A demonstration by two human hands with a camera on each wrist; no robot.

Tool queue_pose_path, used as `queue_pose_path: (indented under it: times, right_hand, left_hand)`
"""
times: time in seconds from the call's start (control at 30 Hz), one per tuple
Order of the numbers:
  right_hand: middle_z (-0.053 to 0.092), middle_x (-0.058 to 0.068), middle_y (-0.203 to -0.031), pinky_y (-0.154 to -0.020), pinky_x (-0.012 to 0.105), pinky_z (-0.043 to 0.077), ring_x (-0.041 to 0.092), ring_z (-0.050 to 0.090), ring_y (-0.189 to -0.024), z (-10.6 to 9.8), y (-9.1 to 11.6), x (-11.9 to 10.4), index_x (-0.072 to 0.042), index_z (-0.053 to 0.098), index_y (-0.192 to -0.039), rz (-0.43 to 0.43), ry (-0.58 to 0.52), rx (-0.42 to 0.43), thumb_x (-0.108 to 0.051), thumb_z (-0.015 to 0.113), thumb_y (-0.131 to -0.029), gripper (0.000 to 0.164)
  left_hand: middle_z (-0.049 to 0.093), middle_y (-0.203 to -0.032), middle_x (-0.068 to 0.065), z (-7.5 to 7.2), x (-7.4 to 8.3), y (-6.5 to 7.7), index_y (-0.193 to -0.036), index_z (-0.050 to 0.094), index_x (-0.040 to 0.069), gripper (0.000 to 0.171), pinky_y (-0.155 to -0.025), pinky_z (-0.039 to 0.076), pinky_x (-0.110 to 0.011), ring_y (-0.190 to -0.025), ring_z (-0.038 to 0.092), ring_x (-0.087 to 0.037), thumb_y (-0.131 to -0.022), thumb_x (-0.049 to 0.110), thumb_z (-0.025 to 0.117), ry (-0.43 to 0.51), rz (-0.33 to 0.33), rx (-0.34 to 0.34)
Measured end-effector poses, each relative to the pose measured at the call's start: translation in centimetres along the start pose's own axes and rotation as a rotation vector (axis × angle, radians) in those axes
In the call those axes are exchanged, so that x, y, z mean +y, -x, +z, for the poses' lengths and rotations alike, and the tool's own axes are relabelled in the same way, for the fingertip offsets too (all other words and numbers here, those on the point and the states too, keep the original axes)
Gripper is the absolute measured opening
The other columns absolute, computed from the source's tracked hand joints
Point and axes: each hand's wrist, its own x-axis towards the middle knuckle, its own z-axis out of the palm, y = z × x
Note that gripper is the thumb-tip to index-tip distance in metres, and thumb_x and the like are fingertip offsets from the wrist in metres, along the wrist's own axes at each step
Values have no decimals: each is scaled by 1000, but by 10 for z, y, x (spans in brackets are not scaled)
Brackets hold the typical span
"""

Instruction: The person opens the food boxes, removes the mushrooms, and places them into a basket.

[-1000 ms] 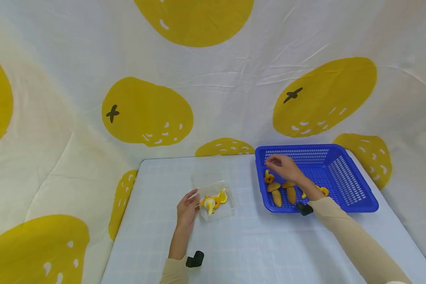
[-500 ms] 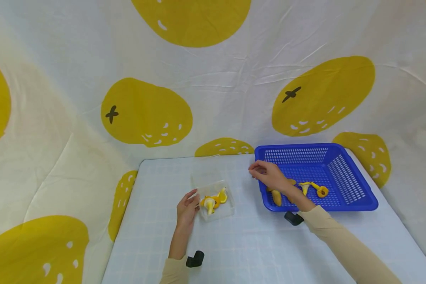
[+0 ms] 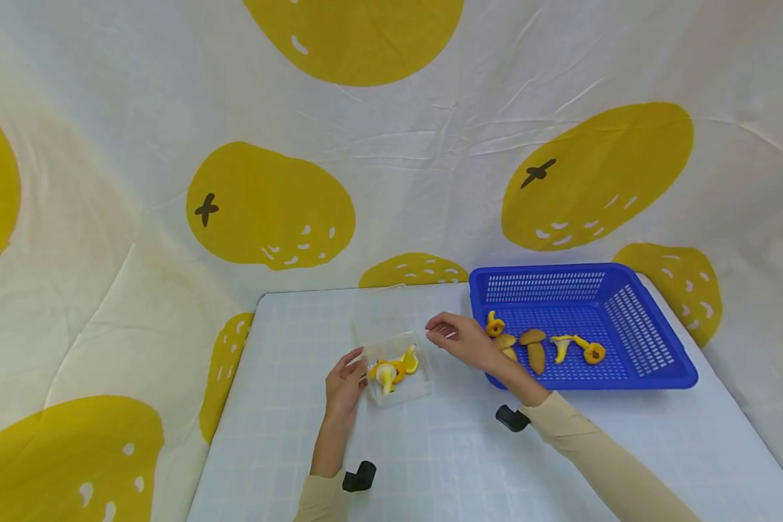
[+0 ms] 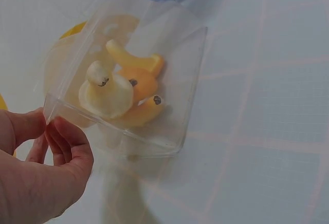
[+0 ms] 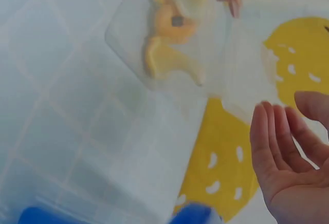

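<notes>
At its left wall, a clear plastic container (image 3: 412, 392) is pinched between the thumb and fingers of my left hand (image 3: 344, 388). Inside lie several yellow chanterelle mushrooms (image 4: 105, 98), one with a pale underside and upturned stem. The container's clear lid (image 3: 380, 319) stands open behind it. My right hand (image 3: 460, 339) hovers between the container and the blue basket, near the container's right back corner. In the right wrist view its fingers are loosely bent, thumb apart, and nothing is between them.
The blue plastic basket (image 3: 646, 330) stands at the back right of the table. Brown-capped mushrooms (image 3: 533, 351) and yellow chanterelles (image 3: 592, 353) lie along its left and front part. Behind the table hangs a white cloth (image 3: 417, 181) with large yellow fruit prints.
My right hand has moved left and toward me, from above the basket to beside the container. The left hand and the container have stayed in place.
</notes>
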Motion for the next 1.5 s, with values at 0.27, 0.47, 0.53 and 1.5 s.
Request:
queue_pose_path:
  times: [0.27, 0.47, 0.53, 1.5]
  right_hand:
    - [72, 11, -106, -88, 35, 58, 23, 67, -96, 27, -5, -8, 0, 66, -116, -80, -32, -75, -12, 63, -103, 18]
    - [71, 8, -104, -88, 31, 57, 20, 67, -94, 48, -10, -9, 0, 67, -114, -80, -24, -110, -10, 65, -101, 16]
    - [71, 9, -104, -88, 31, 57, 21, 67, -94, 54, -11, -8, 0, 67, -114, -90, -20, -121, -9, 66, -101, 16]
    - [70, 14, -101, -73, 28, 52, 21, 61, -84, 93, -19, -12, 4, 70, -102, 56, -19, -100, -3, 82, -83, 24]
  left_hand:
    - [63, -97, -4, -1, 1, 1, -137, 62, -1, 38, -67, 50, -21, -81, 55, -15, -101, 9, 67, 15, 10, -8]
    - [63, -101, -5, -2, 2, 1, -137, 62, 1, 37, -71, 51, -23, -83, 55, -15, -101, 10, 67, 3, 10, -6]
    - [63, -101, -5, -2, 2, 1, -137, 62, 0, 38, -71, 51, -23, -84, 55, -14, -101, 10, 67, 2, 14, -5]
    - [63, -94, -1, 0, 3, 3, -138, 60, -3, 40, -65, 48, -20, -79, 55, -9, -101, 9, 67, 43, 29, -23]
